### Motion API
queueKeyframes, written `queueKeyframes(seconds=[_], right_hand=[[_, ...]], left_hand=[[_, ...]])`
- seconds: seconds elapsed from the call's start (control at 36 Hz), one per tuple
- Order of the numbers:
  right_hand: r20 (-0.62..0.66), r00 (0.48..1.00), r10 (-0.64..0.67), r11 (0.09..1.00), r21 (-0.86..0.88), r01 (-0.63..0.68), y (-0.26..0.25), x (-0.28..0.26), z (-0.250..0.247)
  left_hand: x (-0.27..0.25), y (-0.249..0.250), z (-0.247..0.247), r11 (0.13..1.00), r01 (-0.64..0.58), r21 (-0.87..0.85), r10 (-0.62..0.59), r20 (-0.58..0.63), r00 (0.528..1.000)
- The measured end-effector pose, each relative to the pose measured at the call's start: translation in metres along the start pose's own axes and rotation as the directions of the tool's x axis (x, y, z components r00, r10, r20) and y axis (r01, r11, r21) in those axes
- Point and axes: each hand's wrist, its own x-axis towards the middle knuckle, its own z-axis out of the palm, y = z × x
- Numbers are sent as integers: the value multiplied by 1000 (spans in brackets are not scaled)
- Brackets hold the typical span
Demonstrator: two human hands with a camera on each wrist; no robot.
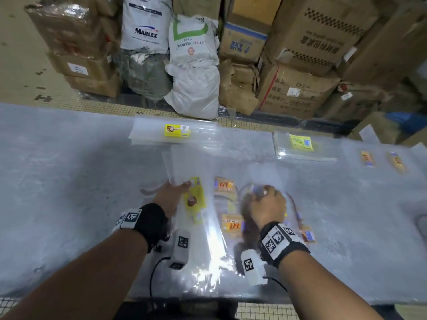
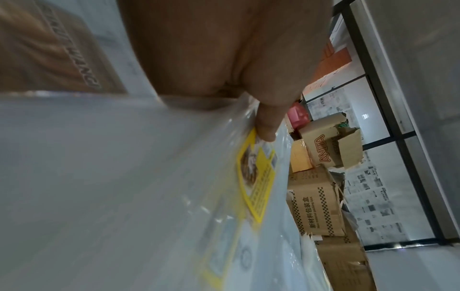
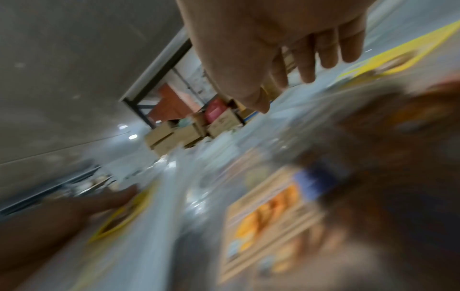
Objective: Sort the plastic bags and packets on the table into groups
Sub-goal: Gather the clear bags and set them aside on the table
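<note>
left hand [image 1: 169,197] pinching yellow-label packet [image 1: 194,199] at table [image 1: 57,181] centre, thumb on top. right hand [image 1: 265,204] at 3 o'clock, fingers curling, hold unclear. slick packet risking slipping, scattering orange-label packets [image 1: 231,224].

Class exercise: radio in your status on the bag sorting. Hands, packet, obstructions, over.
Left hand grips yellow-label packet, thumb on top. Right hand over orange-label packets, grip unclear from blur. Loose packets overlap; nothing else blocking.

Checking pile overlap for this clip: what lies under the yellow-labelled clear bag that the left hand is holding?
Under the yellow-labelled bag, held by the left hand, more clear plastic bags lie on the grey table. How many layers, and anything beneath them, is covered by glare.
</note>
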Motion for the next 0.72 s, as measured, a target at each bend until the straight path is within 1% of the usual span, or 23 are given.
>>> queueKeyframes(seconds=[0.06,0.08,0.11,0.17,0.25,0.36,0.42,0.47,0.56,0.64,0.72], right_hand=[[34,979,202,977,-82,-199,22,12,-6],[57,959,276,958,-100,-270,30,15,-9],[75,944,321,943,-114,-312,36,17,-11],[97,934,344,935,-128,-331,42,20,-14],[77,940,331,941,-100,-323,44,24,-17],[101,954,281,960,-36,-278,46,30,-24],[148,953,266,959,56,-277,48,34,-25],[174,962,211,956,168,-241,46,35,-28],[137,985,101,951,278,-136,33,35,-33],[113,994,6,905,421,-54,15,30,-38],[106,989,-100,802,597,17,-9,22,-40]], left_hand=[[-7,6,5,1000,1,-18,-1,13,1000],[-9,6,6,1000,-1,-17,1,16,1000],[-10,6,8,1000,-5,-14,5,23,1000],[-11,5,9,1000,-9,-8,9,26,1000],[-13,4,14,1000,-9,-27,9,22,1000],[-17,2,20,999,-20,-42,20,1,1000],[-18,1,23,999,-33,-39,32,-9,999],[-18,-1,27,998,-38,-44,37,-17,999],[-20,-3,31,997,-34,-70,31,-36,999],[-19,-7,32,995,-31,-93,28,-39,999],[-21,-8,32,993,-30,-113,25,-43,999]])
